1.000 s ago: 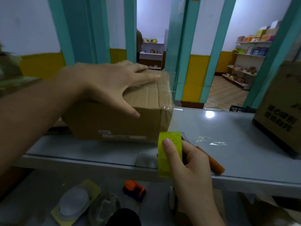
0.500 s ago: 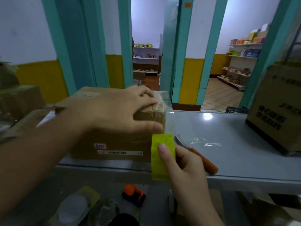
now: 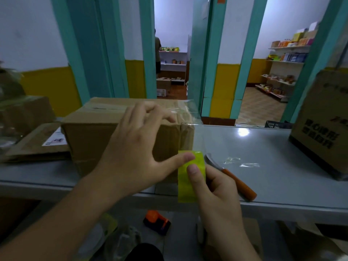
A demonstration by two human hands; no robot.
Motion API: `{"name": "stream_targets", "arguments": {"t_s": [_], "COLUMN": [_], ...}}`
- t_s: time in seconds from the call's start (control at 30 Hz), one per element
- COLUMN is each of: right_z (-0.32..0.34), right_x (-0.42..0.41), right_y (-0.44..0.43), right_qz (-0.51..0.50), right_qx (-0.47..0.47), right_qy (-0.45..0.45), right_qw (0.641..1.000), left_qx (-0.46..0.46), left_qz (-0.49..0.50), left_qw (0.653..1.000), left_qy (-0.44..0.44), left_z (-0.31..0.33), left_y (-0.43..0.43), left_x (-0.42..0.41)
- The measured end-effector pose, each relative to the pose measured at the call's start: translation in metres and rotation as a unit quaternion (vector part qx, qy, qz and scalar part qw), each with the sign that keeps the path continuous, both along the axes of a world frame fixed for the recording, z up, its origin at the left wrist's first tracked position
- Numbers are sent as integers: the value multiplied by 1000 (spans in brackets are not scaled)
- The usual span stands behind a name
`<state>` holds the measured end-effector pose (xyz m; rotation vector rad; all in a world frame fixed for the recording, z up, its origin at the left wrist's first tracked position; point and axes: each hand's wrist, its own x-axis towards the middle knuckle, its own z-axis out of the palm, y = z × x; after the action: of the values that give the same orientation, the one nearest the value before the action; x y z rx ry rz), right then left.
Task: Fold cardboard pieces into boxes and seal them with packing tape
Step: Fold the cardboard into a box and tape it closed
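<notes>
While right hand (image 3: pixel 220 194) grips the tape roll (image 3: pixel 185 185) and left hand (image 3: pixel 135 147) spreads open over the stiff, light cardboard box (image 3: pixel 94 132), that clingy strip (image 3: pixel 196 140) wants smoothing down.

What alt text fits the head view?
The right hand grips a yellow-green tape roll at the cardboard box's right corner, clear tape running up over the box's end. The left hand spreads before the box, thumb on the roll; an orange-handled knife lies nearby.
</notes>
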<state>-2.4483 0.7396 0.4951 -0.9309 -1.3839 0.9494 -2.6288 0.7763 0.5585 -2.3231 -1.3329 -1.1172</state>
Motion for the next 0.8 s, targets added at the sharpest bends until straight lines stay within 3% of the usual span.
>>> {"name": "stream_targets", "arguments": {"t_s": [0.1,0.17,0.27,0.43,0.57,0.67,0.73,0.8], "right_z": [-1,-1,-1,-4,-9,-4,-3,-7], "right_x": [2,1,-2,-4,14,65,98,115], "right_y": [3,6,7,7,3,23,45,63], "right_qz": [-12,-11,-5,-4,-36,-155,-182,-146], "right_qx": [5,2,3,1,36,35,-29,-97], "right_qy": [1,-3,-5,1,-51,-186,-372,-486], "right_qw": [1000,1000,1000,1000,997,970,910,856], "left_qx": [-31,-59,-27,39,53,60,66,68], "left_qz": [-39,-29,35,97,110,106,101,94], "left_qw": [999,994,974,979,978,980,981,982], "left_qy": [-20,90,223,174,169,158,152,151], "left_z": [7,18,19,2,-5,-6,-8,-9], "left_y": [1,9,24,41,50,54,53,54], "left_x": [-10,-15,-4,8,9,9,8,7]}}
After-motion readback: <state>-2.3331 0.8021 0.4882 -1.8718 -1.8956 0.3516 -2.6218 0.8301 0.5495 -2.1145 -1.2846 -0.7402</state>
